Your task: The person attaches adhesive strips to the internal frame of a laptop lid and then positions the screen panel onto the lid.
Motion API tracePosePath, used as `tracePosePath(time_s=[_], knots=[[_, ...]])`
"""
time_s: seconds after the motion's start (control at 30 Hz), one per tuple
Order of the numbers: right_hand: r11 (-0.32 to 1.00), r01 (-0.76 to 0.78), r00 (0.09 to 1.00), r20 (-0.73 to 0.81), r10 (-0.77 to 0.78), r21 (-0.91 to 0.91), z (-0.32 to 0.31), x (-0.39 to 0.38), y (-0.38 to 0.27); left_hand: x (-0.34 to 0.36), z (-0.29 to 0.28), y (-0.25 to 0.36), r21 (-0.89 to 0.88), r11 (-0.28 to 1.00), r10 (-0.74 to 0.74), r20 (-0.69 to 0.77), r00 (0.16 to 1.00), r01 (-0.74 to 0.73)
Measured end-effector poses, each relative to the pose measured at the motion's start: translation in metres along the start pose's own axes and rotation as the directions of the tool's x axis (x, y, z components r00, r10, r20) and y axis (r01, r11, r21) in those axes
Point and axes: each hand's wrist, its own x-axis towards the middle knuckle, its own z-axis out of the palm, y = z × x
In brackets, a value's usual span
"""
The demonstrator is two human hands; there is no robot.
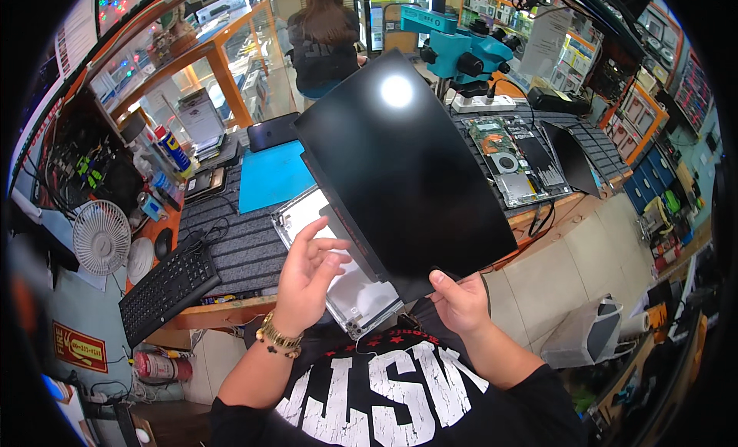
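A black laptop screen panel (415,178), with a bright round reflection near its top, is held tilted in front of me. My right hand (459,301) grips its lower right corner, thumb on the front. My left hand (309,274) is raised beside the panel's lower left edge, fingers apart and slightly curled, with nothing visible in it. Behind and below the panel, a silver laptop lid (350,293) shows partly, leaning at the bench's front edge. An opened laptop base (515,159) with its fan and circuit board exposed lies on the bench to the right.
On the bench are a blue mat (270,174), a black keyboard (169,289), a mouse (163,241) and a small white fan (102,237). A teal microscope (461,47) stands at the back. Another person (324,39) sits beyond. A white bag (588,332) is on the floor.
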Motion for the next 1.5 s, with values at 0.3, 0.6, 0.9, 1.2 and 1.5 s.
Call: tracePosePath(time_s=[0.3,0.6,0.9,1.2,1.5], knots=[[0.993,-0.061,0.993,-0.105,0.05,-0.106,0.025,0.002,0.0,0.01,0.006,-0.002,-0.136,0.989,0.053,-0.034,0.998,-0.058],[0.96,0.047,0.996,-0.066,-0.067,-0.277,0.039,-0.001,0.01,0.012,0.008,-0.006,-0.151,0.988,0.034,-0.063,0.997,-0.044],[0.843,0.222,0.974,0.078,-0.212,-0.49,0.067,0.004,0.016,0.015,0.009,0.004,-0.17,0.985,0.022,-0.106,0.994,-0.04],[0.392,0.604,0.787,0.598,-0.153,-0.694,0.108,0.027,0.021,0.012,-0.032,-0.034,-0.675,0.729,-0.012,-0.184,0.983,-0.117],[0.47,0.549,0.619,0.714,0.326,-0.691,0.137,0.047,0.012,-0.044,-0.092,-0.033,-0.913,0.407,-0.001,0.035,0.999,0.032]])
